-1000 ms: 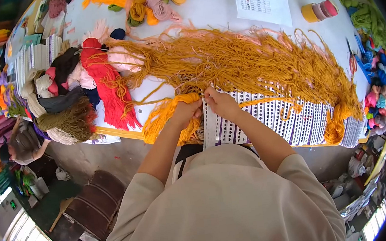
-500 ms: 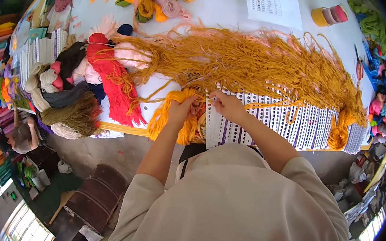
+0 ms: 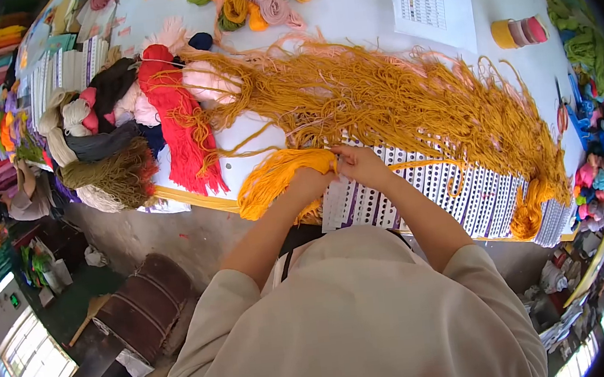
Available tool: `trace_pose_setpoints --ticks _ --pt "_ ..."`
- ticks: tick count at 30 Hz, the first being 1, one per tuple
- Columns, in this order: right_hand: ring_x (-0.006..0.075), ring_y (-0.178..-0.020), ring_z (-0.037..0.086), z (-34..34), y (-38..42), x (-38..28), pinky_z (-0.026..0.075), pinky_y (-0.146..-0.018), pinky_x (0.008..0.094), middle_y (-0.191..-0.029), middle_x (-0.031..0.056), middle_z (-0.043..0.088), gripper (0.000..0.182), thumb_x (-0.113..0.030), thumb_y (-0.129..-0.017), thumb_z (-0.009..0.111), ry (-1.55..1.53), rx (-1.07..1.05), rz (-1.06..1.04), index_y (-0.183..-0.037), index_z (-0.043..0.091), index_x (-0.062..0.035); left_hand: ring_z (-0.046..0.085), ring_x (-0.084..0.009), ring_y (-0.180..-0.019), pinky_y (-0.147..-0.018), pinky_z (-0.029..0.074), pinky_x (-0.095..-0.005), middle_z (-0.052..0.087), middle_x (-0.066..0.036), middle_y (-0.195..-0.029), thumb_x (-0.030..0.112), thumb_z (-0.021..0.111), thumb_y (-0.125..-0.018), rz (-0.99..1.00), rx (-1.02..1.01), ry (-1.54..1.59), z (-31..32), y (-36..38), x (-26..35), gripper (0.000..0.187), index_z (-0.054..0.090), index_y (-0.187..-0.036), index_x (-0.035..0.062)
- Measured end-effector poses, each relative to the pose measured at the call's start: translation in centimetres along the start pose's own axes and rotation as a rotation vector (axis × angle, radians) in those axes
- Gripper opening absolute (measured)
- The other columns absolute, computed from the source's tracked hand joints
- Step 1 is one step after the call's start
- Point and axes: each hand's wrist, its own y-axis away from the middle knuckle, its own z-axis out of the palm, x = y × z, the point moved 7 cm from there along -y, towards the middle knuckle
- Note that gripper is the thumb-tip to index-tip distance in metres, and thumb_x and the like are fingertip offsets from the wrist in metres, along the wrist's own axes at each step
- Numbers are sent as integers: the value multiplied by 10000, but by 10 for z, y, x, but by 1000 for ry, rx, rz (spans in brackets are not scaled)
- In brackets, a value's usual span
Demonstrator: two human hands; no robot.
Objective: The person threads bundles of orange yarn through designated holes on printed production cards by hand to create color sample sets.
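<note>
My left hand [image 3: 312, 181] is closed around a bright yellow-orange skein of yarn [image 3: 278, 174] near its right end. The loose strands of the skein spread leftward over the table's front edge. Close beside it, my right hand [image 3: 363, 166] pinches at that same end of the skein; the fingertips of both hands nearly meet. Under and to the right of my hands lie white cards with rows of dark holes [image 3: 427, 186]. Just beyond them stretches a long tangled heap of mustard-coloured yarn [image 3: 380, 95].
Left on the table lie a red skein [image 3: 176, 121] and an olive-brown skein [image 3: 113, 175]. A printed sheet [image 3: 432, 2], yarn cones [image 3: 519, 32] and scissors [image 3: 562, 113] are toward the right. A brown drum [image 3: 145, 304] stands on the floor. Another person [image 3: 27, 195] is at far left.
My left hand has moved right and closer to my right hand. The yellow-orange skein has turned, so its gathered end now points right between both hands.
</note>
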Motion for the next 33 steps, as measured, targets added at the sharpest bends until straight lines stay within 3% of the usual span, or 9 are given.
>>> trace_pose_setpoints --ticks 2,6,10,14,18,22,25,28,33 --pt "316 -759 667 -3 10 -27 507 -660 426 -803 147 676 398 -378 -904 606 616 56 -31 -1221 549 -145 632 -96 -675 -624 518 -276 677 -70 -778 411 590 -885 340 586 -604 -32 15 14 381 707 -969 58" --pt "334 -728 656 1 8 -23 493 -648 458 -737 126 656 411 -423 -904 594 684 122 -13 -1215 505 -169 570 -117 -593 -474 424 -240 645 -65 -813 342 607 -904 -228 293 728 -113 54 -49 284 612 -940 60" --pt "328 -743 662 1 2 -15 495 -659 458 -750 122 667 397 -431 -895 604 705 136 28 -1190 494 -190 438 -55 -517 -450 322 -178 623 -39 -796 254 533 -955 204 353 1040 -222 138 -55 184 580 -967 77" --pt "324 -777 670 4 5 -18 508 -688 448 -803 111 688 396 -418 -897 597 741 147 39 -1210 494 -198 375 -33 -459 -398 262 -177 646 -42 -816 253 473 -991 52 1037 681 -253 230 -28 289 587 -1158 47" --pt "283 -716 655 8 9 -16 492 -629 409 -771 70 659 438 -385 -899 607 774 182 -1 -1264 465 -189 502 -40 -515 -369 281 -166 547 -50 -1003 208 514 -996 988 -96 1173 -204 271 28 383 451 -1334 39" --pt "278 -729 649 18 35 -33 499 -663 395 -790 83 647 496 -235 -891 640 580 234 -88 -1333 428 -158 582 -115 -552 -405 409 -243 510 -154 -1120 147 680 -900 1533 -497 1032 -160 344 113 804 199 -1522 310" --pt "256 -661 631 27 65 -46 494 -623 379 -816 81 631 504 -181 -898 626 479 296 -148 -1352 410 -137 590 -129 -578 -416 418 -262 552 -122 -981 172 666 -914 1809 -399 831 -155 407 146 642 355 -1456 321" --pt "168 -624 586 38 95 -46 482 -596 334 -792 53 604 493 -154 -903 619 451 366 -201 -1350 413 -133 490 -67 -521 -436 267 -201 561 31 -734 126 599 -864 1882 -384 732 -139 457 167 174 562 -694 133" --pt "195 -678 630 63 139 -36 495 -622 335 -853 60 637 534 -112 -887 631 493 410 -142 -1363 389 -135 448 -53 -516 -449 244 -201 539 45 -713 42 507 -859 1954 -371 521 -133 496 169 246 528 -637 145"
